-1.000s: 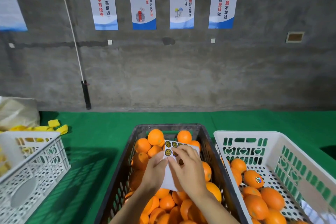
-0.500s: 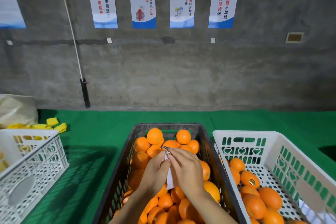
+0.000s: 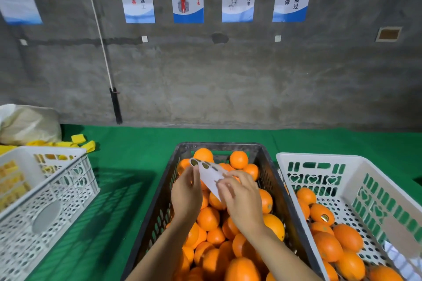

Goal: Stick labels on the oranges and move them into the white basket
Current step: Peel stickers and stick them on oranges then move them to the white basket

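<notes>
1. Head view: our left hand [image 3: 186,191] holds the label sheet [image 3: 211,174] by its left edge, fingers curled round it, above the dark crate [image 3: 277,191] full of oranges [image 3: 208,218].
2. Our right hand [image 3: 242,197] pinches at the sheet's right part, thumb and fingertips closed narrow, seemingly on one label; the label itself is too small to make out.
3. To peel well, we judge that we should bend the backing away from the sticker, lift by its edge, and keep our fingertips off the adhesive.
4. The sheet looks thin, glossy and flexible, with round dark-gold labels [image 3: 194,162] at its top.
5. The oranges are smooth, rounded and firm-looking.
6. The white basket [image 3: 317,158], perforated plastic, sits just right of the crate and holds several oranges; one labelled orange [image 3: 322,214] shows its sticker.
</notes>
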Demonstrator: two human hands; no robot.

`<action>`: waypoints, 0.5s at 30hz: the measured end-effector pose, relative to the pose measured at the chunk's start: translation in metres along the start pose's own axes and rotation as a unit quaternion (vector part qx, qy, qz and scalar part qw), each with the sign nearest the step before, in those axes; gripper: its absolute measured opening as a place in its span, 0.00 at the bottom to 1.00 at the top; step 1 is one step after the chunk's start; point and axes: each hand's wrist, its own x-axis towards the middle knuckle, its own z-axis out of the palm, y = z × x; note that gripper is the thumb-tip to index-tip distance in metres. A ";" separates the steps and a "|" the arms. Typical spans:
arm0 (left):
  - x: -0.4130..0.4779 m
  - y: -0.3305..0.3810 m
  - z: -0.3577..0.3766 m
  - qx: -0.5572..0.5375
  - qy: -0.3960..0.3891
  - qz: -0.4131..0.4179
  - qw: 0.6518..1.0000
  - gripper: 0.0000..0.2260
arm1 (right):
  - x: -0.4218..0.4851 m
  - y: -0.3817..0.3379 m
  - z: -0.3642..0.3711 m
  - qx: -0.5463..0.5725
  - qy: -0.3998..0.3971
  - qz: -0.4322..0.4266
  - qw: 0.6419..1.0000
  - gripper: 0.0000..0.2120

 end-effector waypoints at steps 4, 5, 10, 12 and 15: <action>0.010 -0.002 -0.010 -0.028 0.095 -0.037 0.994 0.17 | 0.000 -0.006 0.000 0.131 -0.218 0.129 0.959 0.09; 0.011 -0.003 -0.010 -0.040 0.095 -0.045 0.994 0.16 | -0.001 -0.011 0.002 0.137 -0.272 0.150 0.941 0.09; 0.013 -0.005 -0.010 -0.083 0.102 -0.068 0.989 0.13 | -0.011 -0.041 0.009 0.201 -0.436 0.149 0.865 0.05; 0.013 -0.004 -0.011 -0.086 0.115 -0.074 0.987 0.14 | -0.011 -0.053 0.010 0.262 -0.457 0.135 0.839 0.04; 0.013 -0.003 -0.014 -0.093 0.139 -0.080 0.983 0.15 | -0.015 -0.063 0.010 0.290 -0.492 0.112 0.813 0.04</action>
